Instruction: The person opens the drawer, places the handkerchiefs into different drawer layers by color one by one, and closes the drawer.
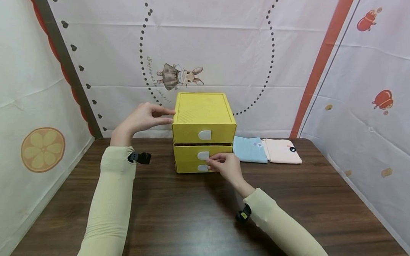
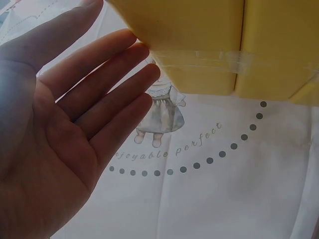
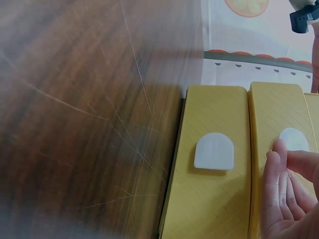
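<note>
Pinching rounded white handle [image 1: 203, 155] of yellow middle drawer [image 1: 186, 154]: right hand [image 1: 228, 167] | left hand [image 1: 141, 118]: fingers straight, touching boxy yellow drawer unit [image 1: 202, 107]

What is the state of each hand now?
Left hand: open, at the yellow plastic drawer box.
Right hand: at the rounded white middle handle; grip cannot be told.

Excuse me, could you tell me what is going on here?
A person's left hand rests its fingertips against the left side of a yellow drawer box, while the right hand has its fingers at the middle white handle. That middle drawer appears to stand slightly out. On the table, a blue cloth item and a pink one lie to the right of the box.
</note>
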A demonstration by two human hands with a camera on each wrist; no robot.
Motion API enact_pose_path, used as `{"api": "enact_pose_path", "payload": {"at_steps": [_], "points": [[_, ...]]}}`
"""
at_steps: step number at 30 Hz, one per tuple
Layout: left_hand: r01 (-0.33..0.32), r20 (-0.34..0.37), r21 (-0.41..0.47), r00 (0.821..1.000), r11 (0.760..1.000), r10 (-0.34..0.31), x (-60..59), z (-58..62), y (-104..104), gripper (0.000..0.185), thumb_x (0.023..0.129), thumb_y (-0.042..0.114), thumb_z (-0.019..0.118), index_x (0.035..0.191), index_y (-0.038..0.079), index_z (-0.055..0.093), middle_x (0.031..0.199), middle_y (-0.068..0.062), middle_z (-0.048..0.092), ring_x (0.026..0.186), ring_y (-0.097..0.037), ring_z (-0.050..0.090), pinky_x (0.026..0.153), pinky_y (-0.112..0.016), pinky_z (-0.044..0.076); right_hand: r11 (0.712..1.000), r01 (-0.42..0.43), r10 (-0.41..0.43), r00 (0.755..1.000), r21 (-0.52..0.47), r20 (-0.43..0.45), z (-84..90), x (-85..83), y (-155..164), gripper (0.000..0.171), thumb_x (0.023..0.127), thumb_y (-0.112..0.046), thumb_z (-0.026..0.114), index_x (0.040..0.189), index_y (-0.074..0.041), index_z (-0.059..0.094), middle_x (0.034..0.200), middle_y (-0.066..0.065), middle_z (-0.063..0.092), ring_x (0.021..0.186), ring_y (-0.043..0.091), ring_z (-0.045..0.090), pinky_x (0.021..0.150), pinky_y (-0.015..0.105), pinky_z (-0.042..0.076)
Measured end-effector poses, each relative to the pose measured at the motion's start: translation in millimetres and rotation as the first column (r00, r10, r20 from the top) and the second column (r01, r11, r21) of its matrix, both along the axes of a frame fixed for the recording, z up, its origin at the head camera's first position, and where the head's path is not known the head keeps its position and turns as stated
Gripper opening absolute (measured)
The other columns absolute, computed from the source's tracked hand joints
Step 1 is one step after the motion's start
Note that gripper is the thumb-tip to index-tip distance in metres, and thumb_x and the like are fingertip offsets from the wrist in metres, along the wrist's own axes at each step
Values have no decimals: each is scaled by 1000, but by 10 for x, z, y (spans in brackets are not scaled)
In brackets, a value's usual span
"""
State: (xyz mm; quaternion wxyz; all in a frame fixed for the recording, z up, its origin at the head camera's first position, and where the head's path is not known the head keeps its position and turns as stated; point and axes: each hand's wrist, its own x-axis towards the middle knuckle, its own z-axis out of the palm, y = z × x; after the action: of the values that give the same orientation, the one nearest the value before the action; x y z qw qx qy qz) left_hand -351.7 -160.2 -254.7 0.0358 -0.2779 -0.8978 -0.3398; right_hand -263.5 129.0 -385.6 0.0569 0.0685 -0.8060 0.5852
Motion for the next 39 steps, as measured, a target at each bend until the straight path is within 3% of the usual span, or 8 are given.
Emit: {"api": "enact_pose_path", "payload": {"at_steps": [11, 20, 26, 30, 37, 39], "points": [[5, -1, 12, 1000, 1000, -5, 9, 3, -8, 43, 80, 50, 71, 117, 26, 69, 117, -1, 68, 100, -17, 65, 85, -38, 52, 999, -43, 43, 999, 11, 11, 295, 330, -30, 18, 85, -8, 70, 93, 8, 72, 82, 24, 71, 76, 38, 69, 66, 39, 58], [1, 3, 5, 1000, 1000, -1, 26, 2, 6, 44, 81, 50, 70, 117, 26, 69, 118, -1, 67, 101, -17, 65, 86, -40, 52, 1000, -4, 4, 1000, 8, 9, 28, 270, 21, 15, 81, -17, 76, 87, -3, 75, 74, 14, 72, 70, 33, 71, 63, 40, 58], [-3, 17, 10, 1000, 1000, 2, 27, 7, 5, 44, 81, 49, 71, 118, 25, 69, 119, -2, 67, 102, -17, 64, 87, -40, 51, 1000, -22, 22, 1000, 0, -10, 15, 331, 28, 11, 81, -14, 75, 84, -3, 75, 72, 11, 72, 69, 34, 70, 65, 46, 57], [-5, 23, 10, 1000, 1000, 5, 28, 14, 0, 45, 80, 51, 70, 118, 26, 68, 121, -1, 66, 103, -17, 64, 88, -40, 51, 999, -32, 32, 999, 3, -10, 27, 375, 40, 9, 82, -13, 74, 85, -4, 75, 73, 11, 72, 71, 36, 70, 63, 41, 58], [-4, 21, 12, 1000, 1000, 3, 22, 8, -3, 46, 80, 51, 70, 118, 26, 68, 121, -2, 66, 104, -18, 63, 89, -41, 51, 999, -45, 45, 999, 7, -10, -2, 437, 52, 12, 82, -15, 75, 85, -4, 75, 74, 12, 72, 70, 35, 70, 63, 43, 57], [-3, 16, 12, 1000, 1000, 2, 15, 3, -6, 46, 80, 52, 70, 118, 26, 68, 121, -1, 66, 104, -17, 63, 88, -40, 51, 999, -48, 48, 999, 13, -6, 5, 462, 50, 12, 82, -15, 74, 86, -3, 75, 75, 13, 72, 71, 36, 70, 61, 38, 58]]}}
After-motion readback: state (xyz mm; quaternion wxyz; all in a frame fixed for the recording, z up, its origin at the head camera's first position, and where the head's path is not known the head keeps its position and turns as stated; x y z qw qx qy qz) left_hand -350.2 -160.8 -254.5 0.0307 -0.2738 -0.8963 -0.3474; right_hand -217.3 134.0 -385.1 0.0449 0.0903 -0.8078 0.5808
